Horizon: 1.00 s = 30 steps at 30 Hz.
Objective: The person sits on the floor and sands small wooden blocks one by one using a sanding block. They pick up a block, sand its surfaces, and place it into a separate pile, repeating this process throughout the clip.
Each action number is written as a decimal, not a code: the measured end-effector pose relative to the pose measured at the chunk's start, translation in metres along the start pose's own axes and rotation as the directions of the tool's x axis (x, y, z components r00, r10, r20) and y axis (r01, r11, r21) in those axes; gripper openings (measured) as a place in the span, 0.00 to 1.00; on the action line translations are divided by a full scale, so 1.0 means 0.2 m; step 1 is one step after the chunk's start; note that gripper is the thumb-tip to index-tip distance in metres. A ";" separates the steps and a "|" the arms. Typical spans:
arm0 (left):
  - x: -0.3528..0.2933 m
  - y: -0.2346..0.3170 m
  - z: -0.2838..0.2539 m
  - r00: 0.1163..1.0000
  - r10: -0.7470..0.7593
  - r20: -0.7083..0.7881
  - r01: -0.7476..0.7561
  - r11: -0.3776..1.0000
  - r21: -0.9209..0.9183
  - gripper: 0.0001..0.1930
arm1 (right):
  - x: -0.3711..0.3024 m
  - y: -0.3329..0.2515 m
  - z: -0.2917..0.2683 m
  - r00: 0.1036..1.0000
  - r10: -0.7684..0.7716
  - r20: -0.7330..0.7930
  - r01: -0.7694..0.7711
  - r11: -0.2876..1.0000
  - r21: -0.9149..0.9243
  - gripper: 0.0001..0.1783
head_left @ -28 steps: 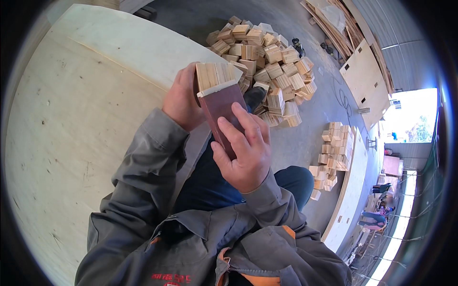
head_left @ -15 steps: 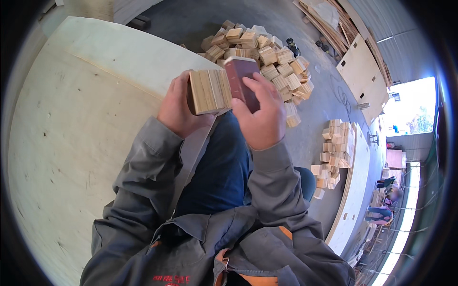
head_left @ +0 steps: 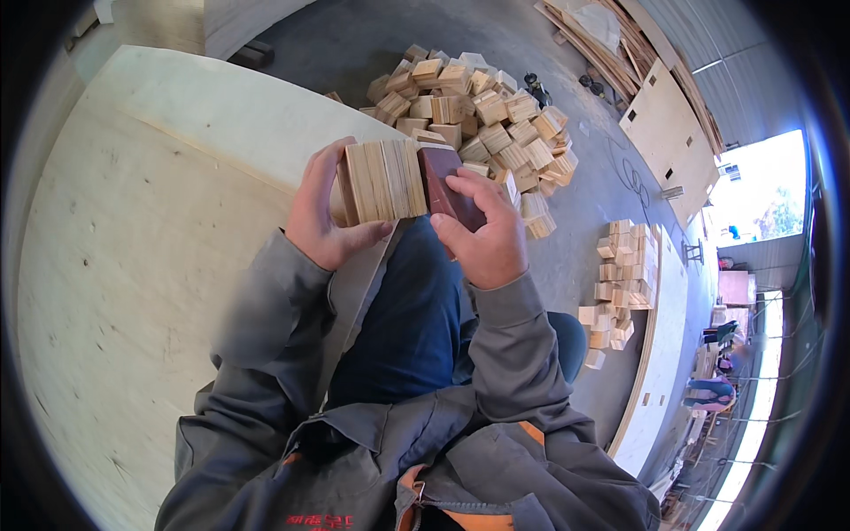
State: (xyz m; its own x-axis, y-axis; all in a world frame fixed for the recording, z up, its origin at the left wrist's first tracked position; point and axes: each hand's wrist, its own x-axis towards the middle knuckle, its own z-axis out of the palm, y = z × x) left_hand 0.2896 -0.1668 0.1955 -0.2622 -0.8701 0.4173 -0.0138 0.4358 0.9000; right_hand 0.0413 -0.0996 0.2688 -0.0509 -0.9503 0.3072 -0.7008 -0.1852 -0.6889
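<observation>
Over my lap, at the edge of the plywood sheet, my left hand (head_left: 324,205) grips a layered wooden block (head_left: 383,181). Its thumb lies along the lower edge and the fingers wrap round the left side. In my right hand (head_left: 492,232) is a reddish-brown sanding block (head_left: 449,184), pinched between thumb and fingers. The sanding block is held up to the right side of the wooden block and seems to touch it. The contact face itself is hidden from this view.
A large pale plywood sheet (head_left: 159,257) spreads out on my left. Beyond my hands lies a heap of wooden blocks (head_left: 496,108) on the grey floor. More blocks stand in a stack (head_left: 627,265) at the right, beside a long board (head_left: 660,354). People (head_left: 713,389) are far off at the right.
The wooden block has turned a little, showing its striped layers more squarely. The sanding block has come down and tilted against its right side. The view has shifted slightly.
</observation>
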 end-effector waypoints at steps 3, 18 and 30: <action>0.03 0.05 -0.02 0.974 0.227 -0.020 -0.216 0.945 0.244 0.53 | 0.05 -0.03 0.00 0.993 -0.117 -0.006 0.116 0.990 -0.078 0.30; 0.00 0.02 0.02 0.989 0.141 -0.040 -0.136 0.983 0.122 0.56 | -0.11 0.11 0.04 0.999 -0.032 0.005 0.032 0.999 0.032 0.31; 0.00 -0.04 0.04 0.996 0.090 -0.022 -0.088 0.993 0.080 0.73 | -0.13 -0.09 -0.03 0.979 -0.167 -0.118 0.164 0.986 -0.032 0.30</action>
State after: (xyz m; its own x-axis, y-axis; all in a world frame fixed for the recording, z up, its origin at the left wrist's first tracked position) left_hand 0.2830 -0.1682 0.1866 -0.2413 -0.8323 0.4991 -0.0683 0.5276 0.8468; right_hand 0.0507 -0.0692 0.2771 -0.0170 -0.8699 0.4929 -0.7222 -0.3303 -0.6078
